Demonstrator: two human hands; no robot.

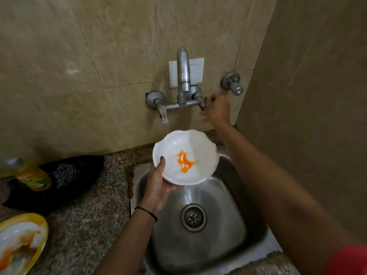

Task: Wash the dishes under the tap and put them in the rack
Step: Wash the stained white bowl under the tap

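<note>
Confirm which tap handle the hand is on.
The mixer's right handle, gripped by the right hand; the left lever and the separate wall valve stand untouched.

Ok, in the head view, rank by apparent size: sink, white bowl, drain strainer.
1. sink
2. white bowl, though held nearer the camera, which inflates it
3. drain strainer

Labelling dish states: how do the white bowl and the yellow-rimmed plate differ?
The white bowl is gripped by the left hand above the sink; the yellow-rimmed plate lies on the counter. The bowl is all white with a wavy rim; the plate has a yellow border. The bowl is deep, the plate shallow. Both carry orange food smears, unwashed.
</note>
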